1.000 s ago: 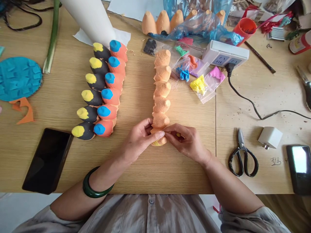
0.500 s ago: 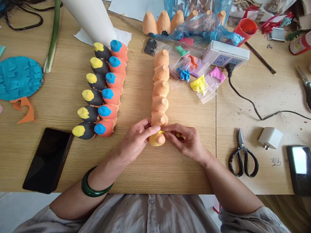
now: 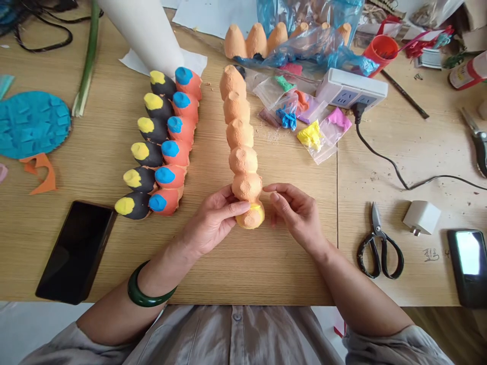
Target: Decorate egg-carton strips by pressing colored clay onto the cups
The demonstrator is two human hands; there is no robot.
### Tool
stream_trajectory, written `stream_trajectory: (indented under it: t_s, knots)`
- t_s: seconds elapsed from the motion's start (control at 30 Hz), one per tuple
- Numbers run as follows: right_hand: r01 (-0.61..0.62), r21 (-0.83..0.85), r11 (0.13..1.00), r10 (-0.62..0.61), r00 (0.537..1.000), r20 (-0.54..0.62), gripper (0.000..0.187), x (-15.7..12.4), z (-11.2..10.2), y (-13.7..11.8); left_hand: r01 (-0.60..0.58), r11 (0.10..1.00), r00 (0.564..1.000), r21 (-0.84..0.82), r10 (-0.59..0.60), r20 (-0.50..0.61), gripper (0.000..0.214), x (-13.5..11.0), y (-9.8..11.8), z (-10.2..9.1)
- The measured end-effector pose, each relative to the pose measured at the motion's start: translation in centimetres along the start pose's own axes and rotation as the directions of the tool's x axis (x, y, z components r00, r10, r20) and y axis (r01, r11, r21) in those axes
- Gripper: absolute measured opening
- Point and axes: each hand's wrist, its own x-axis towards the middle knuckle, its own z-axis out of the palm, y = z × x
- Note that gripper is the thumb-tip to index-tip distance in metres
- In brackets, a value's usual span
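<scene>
A long orange egg-carton strip (image 3: pixel 239 137) of several bumps lies on the wooden table (image 3: pixel 95 157), running away from me. My left hand (image 3: pixel 215 218) pinches its near end, where a bit of yellow clay shows under the last bump (image 3: pixel 251 215). My right hand (image 3: pixel 292 210) hovers just right of that end with curled fingers, off the strip; whether it holds anything I cannot make out.
A painted carton strip (image 3: pixel 160 147) with yellow and blue tips lies to the left, a black phone (image 3: pixel 74 251) below it. Small bags of coloured clay (image 3: pixel 310 134), a power strip (image 3: pixel 352 86), scissors (image 3: pixel 378 243), a white charger (image 3: pixel 421 217) and another phone (image 3: pixel 470 266) lie right.
The strip's far end has swung to the left. My right hand has let go of the near end and drawn slightly right. My left hand keeps its pinch.
</scene>
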Motion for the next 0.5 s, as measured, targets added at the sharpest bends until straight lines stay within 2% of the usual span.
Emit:
stream_trajectory:
  t_s: [0.07, 0.13, 0.23, 0.33, 0.5]
  knots:
    - [-0.059, 0.085, 0.995, 0.059, 0.998, 0.002, 0.046, 0.2, 0.0, -0.1, -0.015, 1.000, 0.999, 0.020, 0.014, 0.047, 0.025, -0.1, 0.0, 0.1]
    - [-0.118, 0.172, 0.978, 0.109, 0.992, 0.058, 0.050, 0.4, 0.0, -0.4, -0.022, 0.999, 0.994, 0.042, 0.018, 0.110, 0.026, -0.3, 0.1, 0.3]
    - [-0.204, 0.276, 0.939, 0.159, 0.971, 0.178, 0.044, 0.6, -0.2, -0.9, 0.000, 0.997, 0.983, 0.076, -0.014, 0.182, 0.027, -0.5, 0.2, 0.6]
    - [-0.268, 0.332, 0.905, 0.181, 0.946, 0.269, 0.037, 0.8, -0.5, -1.1, 0.016, 0.993, 0.979, 0.114, -0.039, 0.202, 0.028, -0.5, 0.2, 0.6]
    - [-0.296, 0.370, 0.881, 0.195, 0.938, 0.288, 0.033, 1.0, -0.6, -0.9, 0.044, 0.986, 0.951, 0.163, -0.091, 0.296, 0.031, -0.3, 0.2, 0.0]
